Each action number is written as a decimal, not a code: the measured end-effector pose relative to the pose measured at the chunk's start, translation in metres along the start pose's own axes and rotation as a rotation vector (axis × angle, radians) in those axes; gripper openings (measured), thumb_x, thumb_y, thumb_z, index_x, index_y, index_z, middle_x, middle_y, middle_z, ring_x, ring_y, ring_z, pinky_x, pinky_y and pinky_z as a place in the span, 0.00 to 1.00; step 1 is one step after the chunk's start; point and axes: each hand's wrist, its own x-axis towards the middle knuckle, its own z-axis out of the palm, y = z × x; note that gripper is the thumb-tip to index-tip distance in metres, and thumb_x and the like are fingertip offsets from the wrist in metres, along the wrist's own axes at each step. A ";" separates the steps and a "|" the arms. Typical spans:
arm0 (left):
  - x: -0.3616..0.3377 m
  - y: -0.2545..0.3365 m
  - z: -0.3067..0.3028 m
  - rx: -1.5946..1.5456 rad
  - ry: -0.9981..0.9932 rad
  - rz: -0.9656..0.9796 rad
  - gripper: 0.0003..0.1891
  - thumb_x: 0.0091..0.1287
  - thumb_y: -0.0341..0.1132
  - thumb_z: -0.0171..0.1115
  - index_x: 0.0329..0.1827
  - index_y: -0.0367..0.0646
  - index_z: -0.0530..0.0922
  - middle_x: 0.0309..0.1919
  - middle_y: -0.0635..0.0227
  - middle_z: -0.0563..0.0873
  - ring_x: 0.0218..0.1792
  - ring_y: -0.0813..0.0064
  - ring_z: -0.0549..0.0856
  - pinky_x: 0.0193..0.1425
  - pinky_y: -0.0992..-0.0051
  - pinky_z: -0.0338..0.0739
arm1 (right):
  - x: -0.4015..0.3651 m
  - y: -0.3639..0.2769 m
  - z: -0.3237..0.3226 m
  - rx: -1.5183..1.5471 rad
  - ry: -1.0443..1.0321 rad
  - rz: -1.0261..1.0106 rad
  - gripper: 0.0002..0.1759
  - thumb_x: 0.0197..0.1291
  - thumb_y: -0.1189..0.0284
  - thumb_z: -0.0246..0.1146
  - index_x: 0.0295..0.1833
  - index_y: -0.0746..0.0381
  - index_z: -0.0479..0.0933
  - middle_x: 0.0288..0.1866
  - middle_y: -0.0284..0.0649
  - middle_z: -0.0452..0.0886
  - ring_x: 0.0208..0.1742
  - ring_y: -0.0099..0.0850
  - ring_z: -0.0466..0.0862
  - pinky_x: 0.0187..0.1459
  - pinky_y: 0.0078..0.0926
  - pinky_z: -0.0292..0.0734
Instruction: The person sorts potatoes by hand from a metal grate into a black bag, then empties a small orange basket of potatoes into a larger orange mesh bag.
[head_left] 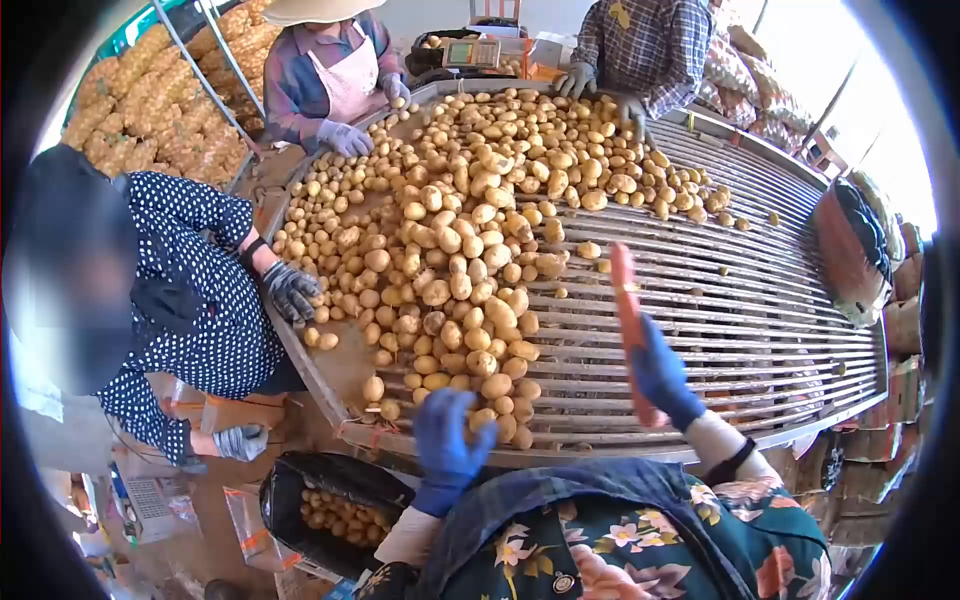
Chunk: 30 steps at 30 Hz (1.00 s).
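Note:
My left hand (450,445), in a blue glove, is at the near edge of the potato pile (470,260). Its fingers are apart and nothing shows in it. To the right, my right hand (660,370), also blue-gloved, is closed around a long reddish-brown board (631,330) that stands on end over the slatted table (720,300). Potatoes lie heaped over the table's left and middle; a few small ones are scattered on the slats.
A person in polka dots (200,270) stands at the left edge, one gloved hand by the potatoes. Two more people (335,80) (650,50) work at the far side. A black-lined crate (285,480) holding potatoes sits below left. Filled sacks (850,250) stand right.

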 end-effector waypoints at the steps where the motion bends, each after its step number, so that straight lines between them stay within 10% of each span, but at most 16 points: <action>1: 0.005 0.010 0.007 -0.016 -0.108 0.147 0.15 0.63 0.45 0.66 0.49 0.52 0.81 0.54 0.57 0.77 0.58 0.53 0.75 0.61 0.47 0.68 | -0.006 0.017 -0.018 -0.040 0.009 0.019 0.33 0.68 0.62 0.55 0.77 0.53 0.58 0.67 0.53 0.74 0.62 0.56 0.77 0.62 0.47 0.72; 5: -0.016 -0.009 0.087 0.264 -0.208 0.700 0.14 0.62 0.48 0.65 0.48 0.57 0.82 0.60 0.60 0.77 0.65 0.55 0.71 0.71 0.42 0.60 | 0.007 0.071 -0.062 -0.519 -0.137 0.078 0.26 0.59 0.68 0.61 0.65 0.56 0.71 0.53 0.52 0.81 0.51 0.54 0.81 0.51 0.50 0.77; 8: 0.021 0.002 0.075 0.270 -0.624 0.524 0.19 0.59 0.51 0.65 0.52 0.63 0.81 0.65 0.68 0.75 0.70 0.57 0.68 0.75 0.37 0.50 | 0.034 0.040 -0.057 -0.405 0.062 -0.203 0.21 0.58 0.69 0.62 0.58 0.58 0.74 0.50 0.47 0.80 0.51 0.52 0.80 0.52 0.48 0.76; 17: 0.038 -0.038 0.027 0.321 -0.496 0.476 0.19 0.57 0.44 0.68 0.53 0.62 0.79 0.59 0.66 0.75 0.63 0.57 0.72 0.70 0.35 0.56 | 0.168 -0.125 0.071 -0.164 -0.081 -0.699 0.25 0.58 0.74 0.59 0.63 0.52 0.71 0.57 0.44 0.75 0.51 0.47 0.80 0.49 0.44 0.78; 26: 0.050 -0.035 -0.014 0.429 -0.143 -0.038 0.19 0.64 0.45 0.66 0.56 0.48 0.79 0.63 0.61 0.75 0.64 0.55 0.72 0.70 0.46 0.62 | 0.205 -0.135 0.128 -0.066 0.009 -0.801 0.19 0.59 0.72 0.61 0.57 0.53 0.69 0.48 0.46 0.72 0.43 0.49 0.79 0.40 0.45 0.80; 30: 0.068 -0.017 0.014 -0.737 0.008 -0.489 0.25 0.70 0.43 0.62 0.68 0.47 0.70 0.65 0.58 0.73 0.63 0.57 0.76 0.65 0.52 0.73 | 0.163 -0.157 0.087 0.315 -0.288 -0.692 0.20 0.61 0.70 0.65 0.58 0.56 0.72 0.47 0.47 0.77 0.44 0.47 0.81 0.46 0.40 0.81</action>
